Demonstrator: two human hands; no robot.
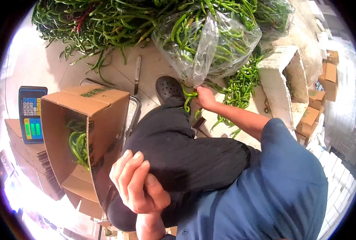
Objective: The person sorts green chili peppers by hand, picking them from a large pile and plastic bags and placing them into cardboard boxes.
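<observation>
My right hand (205,98) is closed at the gathered lower end of a clear plastic bag (207,48) full of long green chili peppers. A curved green chili (187,96) hangs right beside its knuckles, and the fingertips are partly hidden. My left hand (137,185) is raised above my black-trousered leg, its fingers curled together with nothing visible in them. It is nearest to an open cardboard box (68,160) lying on its side, with several green chilies (78,146) inside.
A large heap of green chilies (94,24) lies across the floor ahead. Loose chilies (242,88) sit beside the bag, near a white foam box (276,72). To the left, a digital scale display (32,114) stands by flattened cardboard (38,168). More cartons (329,76) are at right.
</observation>
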